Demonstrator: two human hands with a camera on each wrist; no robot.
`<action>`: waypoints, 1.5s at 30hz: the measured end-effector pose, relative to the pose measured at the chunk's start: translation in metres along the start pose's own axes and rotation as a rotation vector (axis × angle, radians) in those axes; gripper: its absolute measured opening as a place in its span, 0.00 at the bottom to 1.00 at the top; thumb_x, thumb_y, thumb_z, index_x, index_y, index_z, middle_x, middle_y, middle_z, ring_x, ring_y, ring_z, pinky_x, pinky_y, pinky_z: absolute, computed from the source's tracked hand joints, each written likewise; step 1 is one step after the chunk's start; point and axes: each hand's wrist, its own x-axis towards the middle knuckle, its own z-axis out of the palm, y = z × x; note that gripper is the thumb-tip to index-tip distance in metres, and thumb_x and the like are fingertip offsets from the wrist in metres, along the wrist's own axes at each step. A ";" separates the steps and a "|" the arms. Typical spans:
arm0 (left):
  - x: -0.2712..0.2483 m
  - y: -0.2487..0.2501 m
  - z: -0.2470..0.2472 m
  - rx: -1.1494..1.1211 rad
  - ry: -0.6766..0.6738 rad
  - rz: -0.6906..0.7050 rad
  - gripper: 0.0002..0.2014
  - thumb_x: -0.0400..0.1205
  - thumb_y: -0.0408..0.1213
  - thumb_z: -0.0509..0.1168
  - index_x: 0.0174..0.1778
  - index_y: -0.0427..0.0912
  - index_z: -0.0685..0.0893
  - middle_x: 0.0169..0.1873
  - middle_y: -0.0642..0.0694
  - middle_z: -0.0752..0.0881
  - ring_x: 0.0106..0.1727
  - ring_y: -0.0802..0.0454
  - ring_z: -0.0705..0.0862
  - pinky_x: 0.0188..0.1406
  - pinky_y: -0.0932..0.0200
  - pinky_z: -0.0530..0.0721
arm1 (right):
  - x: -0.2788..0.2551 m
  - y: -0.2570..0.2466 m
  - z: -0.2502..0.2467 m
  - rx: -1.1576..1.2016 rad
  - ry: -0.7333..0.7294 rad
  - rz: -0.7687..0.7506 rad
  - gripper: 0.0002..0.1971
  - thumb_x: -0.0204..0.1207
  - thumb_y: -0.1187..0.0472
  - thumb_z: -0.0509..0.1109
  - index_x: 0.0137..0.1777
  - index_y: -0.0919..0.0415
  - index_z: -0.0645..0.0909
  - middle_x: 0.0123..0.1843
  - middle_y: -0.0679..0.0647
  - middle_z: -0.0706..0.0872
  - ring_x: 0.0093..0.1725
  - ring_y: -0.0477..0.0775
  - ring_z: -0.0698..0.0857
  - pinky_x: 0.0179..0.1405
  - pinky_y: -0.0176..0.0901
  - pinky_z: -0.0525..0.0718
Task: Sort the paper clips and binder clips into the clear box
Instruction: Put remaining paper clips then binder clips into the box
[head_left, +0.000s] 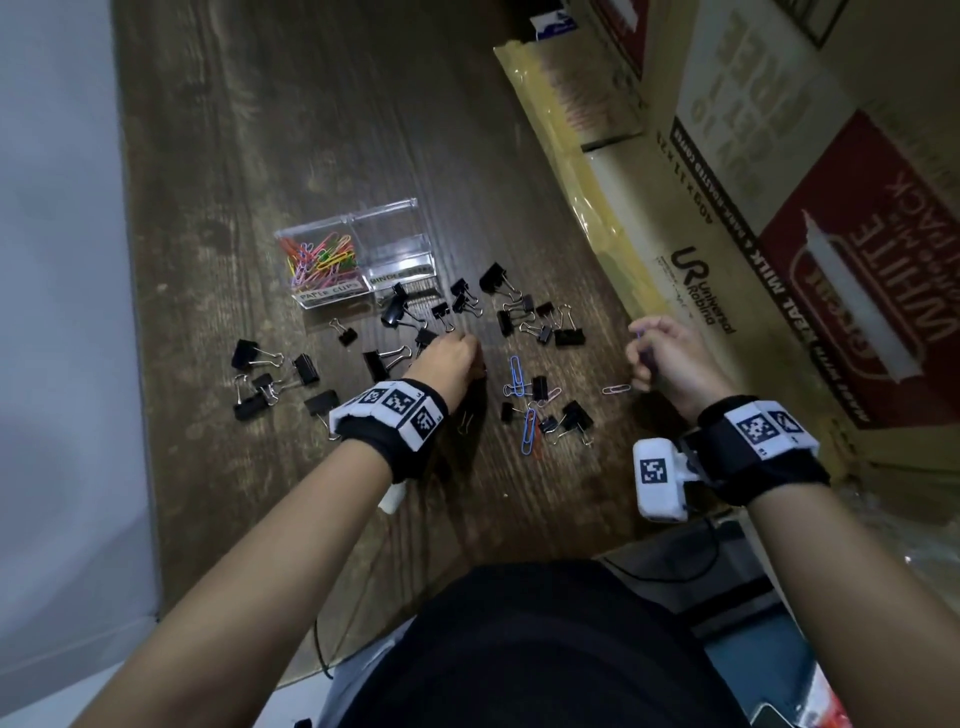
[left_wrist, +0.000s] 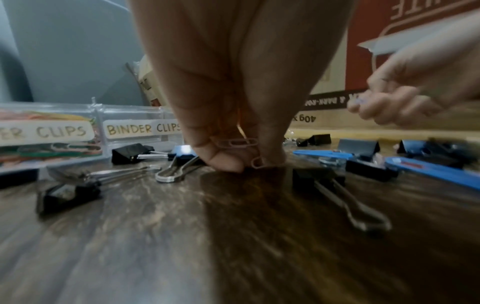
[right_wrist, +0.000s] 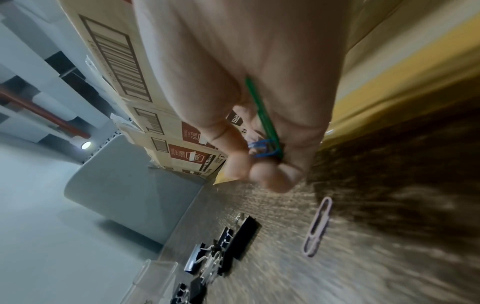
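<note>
Currently the left hand is down at the dark wood-grain tabletop, fingertips bunched and pinching small pale pink wire paper clips; one lies across the fingers, a second loop shows at the tips, just touching the wood. This spot is in front of the clear two-compartment plastic box, on the person's side of it and slightly to its right.

The right hand is well to the right of the box, raised off the table, fingers curled around gathered clips: a long green paper clip and a blue paper clip are visible in the grip.

The box's left compartment, labelled for paper clips, holds a heap of multicoloured paper clips. The right compartment, labelled BINDER CLIPS, looks empty. Black binder clips with silver wire handles lie scattered in front of the box and to both sides. Loose paper clips remain on the table: two large blue ones in front-right of the box, and a pale pink one close under the right hand.

Judgement: paper-clip collection step, late stage; binder clips not started. The next move calls for lifting the pinch cleanly without dropping the thin wire, then carrying it to the left compartment. The flat clips on wood probably need a fingernail or a slide to lift.
</note>
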 end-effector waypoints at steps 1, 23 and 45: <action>0.000 -0.002 -0.002 -0.090 0.001 -0.024 0.09 0.81 0.31 0.61 0.55 0.31 0.76 0.52 0.36 0.83 0.55 0.39 0.81 0.55 0.50 0.76 | -0.002 0.002 -0.002 -0.146 0.024 -0.018 0.09 0.78 0.70 0.57 0.44 0.56 0.75 0.31 0.51 0.73 0.25 0.46 0.69 0.23 0.36 0.66; 0.022 0.017 -0.011 -0.062 -0.287 0.190 0.09 0.75 0.34 0.69 0.50 0.40 0.80 0.48 0.43 0.84 0.51 0.44 0.82 0.53 0.50 0.79 | -0.009 0.002 0.027 -0.276 -0.241 -0.120 0.12 0.75 0.73 0.61 0.35 0.56 0.74 0.26 0.52 0.71 0.16 0.40 0.66 0.14 0.29 0.59; -0.012 0.034 -0.008 -0.673 -0.398 -0.231 0.14 0.81 0.46 0.59 0.47 0.38 0.82 0.27 0.50 0.72 0.28 0.54 0.71 0.26 0.62 0.66 | 0.003 0.003 0.053 -1.209 -0.300 -0.298 0.05 0.67 0.56 0.78 0.39 0.51 0.83 0.32 0.39 0.79 0.43 0.47 0.80 0.44 0.39 0.71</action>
